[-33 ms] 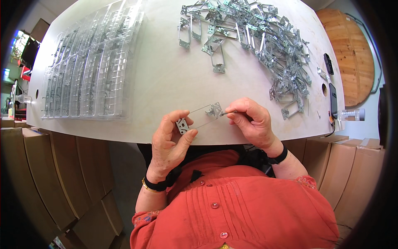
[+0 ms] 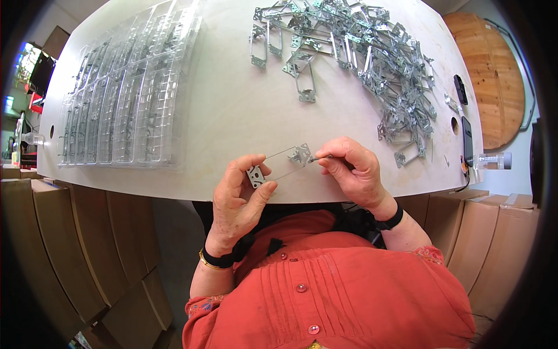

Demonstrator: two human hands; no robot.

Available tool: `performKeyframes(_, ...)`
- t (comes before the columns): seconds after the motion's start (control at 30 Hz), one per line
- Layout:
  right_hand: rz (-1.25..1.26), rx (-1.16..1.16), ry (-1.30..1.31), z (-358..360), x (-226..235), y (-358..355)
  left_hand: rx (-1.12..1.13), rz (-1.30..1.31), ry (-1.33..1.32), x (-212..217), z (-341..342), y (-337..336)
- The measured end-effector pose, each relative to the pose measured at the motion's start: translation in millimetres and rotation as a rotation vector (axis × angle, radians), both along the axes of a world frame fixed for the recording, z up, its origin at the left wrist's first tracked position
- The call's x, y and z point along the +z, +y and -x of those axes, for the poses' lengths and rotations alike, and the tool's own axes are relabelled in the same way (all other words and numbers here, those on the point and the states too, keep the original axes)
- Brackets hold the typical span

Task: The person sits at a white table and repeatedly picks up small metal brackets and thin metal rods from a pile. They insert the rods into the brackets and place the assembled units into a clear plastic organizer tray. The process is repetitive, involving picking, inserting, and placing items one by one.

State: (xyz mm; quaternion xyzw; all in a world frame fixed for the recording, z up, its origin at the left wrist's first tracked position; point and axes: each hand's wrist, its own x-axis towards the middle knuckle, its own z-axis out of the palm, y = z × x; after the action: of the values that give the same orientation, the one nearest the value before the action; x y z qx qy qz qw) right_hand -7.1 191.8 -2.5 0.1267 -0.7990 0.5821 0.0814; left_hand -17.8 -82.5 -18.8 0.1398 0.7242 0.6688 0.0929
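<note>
My left hand (image 2: 238, 200) pinches one end plate of a wire-sided metal bracket (image 2: 256, 175) between thumb and fingers. From that plate two thin rods run right to a second perforated plate (image 2: 301, 155), so the piece is held just over the near part of the table. My right hand (image 2: 351, 171) is closed in a pinch beside this far plate. A small, thin dark piece (image 2: 318, 158) sticks out of its fingertips toward the plate; its kind is too small to make out, and whether it touches the plate I cannot tell.
A large heap of similar metal brackets (image 2: 360, 58) covers the table's far right. Clear plastic trays (image 2: 128, 99) with rows of metal parts lie at the left. A phone (image 2: 467, 141) and a black object (image 2: 460, 89) sit by the right edge. Cardboard boxes (image 2: 75, 238) stand below the table.
</note>
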Motion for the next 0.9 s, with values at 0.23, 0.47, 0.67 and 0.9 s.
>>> performKeyframes(0.23, -0.014, 0.011, -0.009, -0.7, -0.1, 0.4, -0.001, -0.005, 0.011, -2.3, -0.6, 0.0)
performKeyframes(0.47, -0.028, 0.020, 0.003, -0.5, -0.9, 0.2, -0.009, -0.003, 0.014, -0.7, 0.2, 0.1)
performKeyframes(0.67, -0.032, 0.039, 0.024, 0.5, -2.5, 1.6, -0.004, -0.002, 0.016, -1.5, -0.5, 0.0)
performKeyframes(0.9, -0.046, 0.028, 0.026, 0.2, -0.2, -0.4, -0.004, 0.009, 0.029, -3.5, -0.2, -0.2)
